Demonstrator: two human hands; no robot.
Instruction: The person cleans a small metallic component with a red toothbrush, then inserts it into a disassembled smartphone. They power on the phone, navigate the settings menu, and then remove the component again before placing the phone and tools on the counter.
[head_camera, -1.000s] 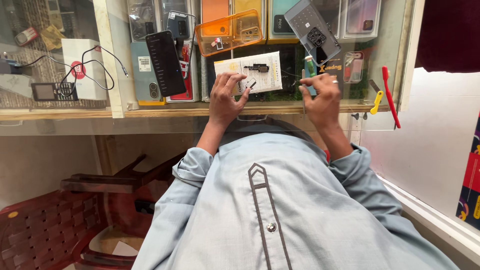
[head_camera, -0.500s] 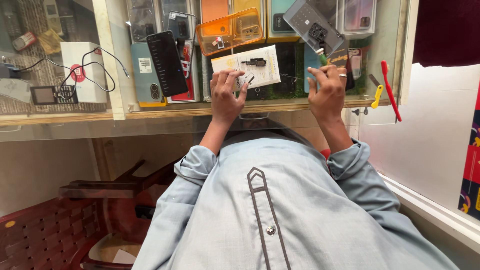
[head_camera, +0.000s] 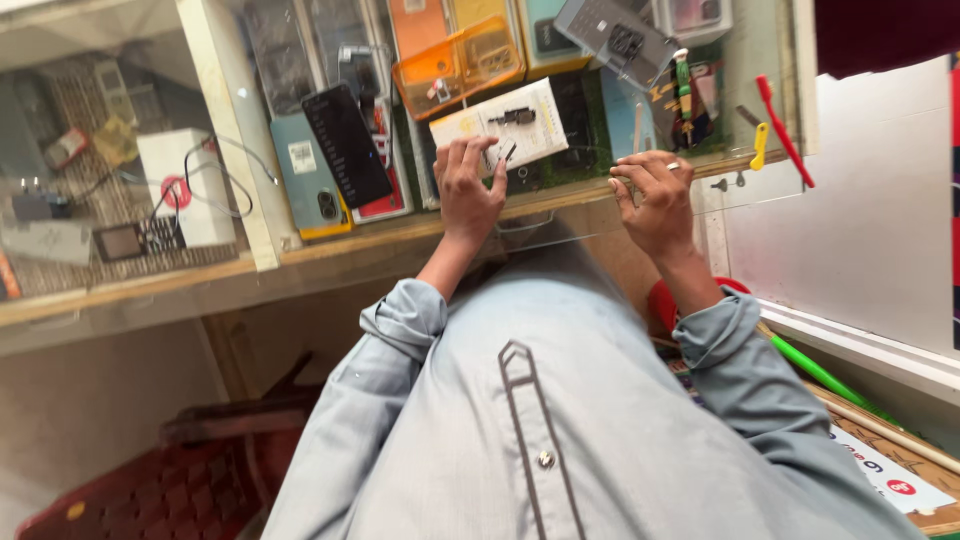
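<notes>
Head view: a glass-topped counter (head_camera: 330, 250) is seen from above, and both hands are rested at its near edge. The left hand (head_camera: 470, 190) is laid with fingers spread and loosely curled on the near end of a cream card (head_camera: 500, 125) that carries a small dark part; the card is touched, not clasped. To the right of the card, the right hand (head_camera: 650, 195) is curled, and a thin pale tool (head_camera: 672, 167) is pinched at its fingertips. Left of the card, a black phone (head_camera: 347, 145) is lying tilted. Just beyond the card, an orange clear case (head_camera: 458, 65) is seen; further right of the card, a red tool (head_camera: 785, 130) and a yellow tool (head_camera: 760, 145) are lying.
</notes>
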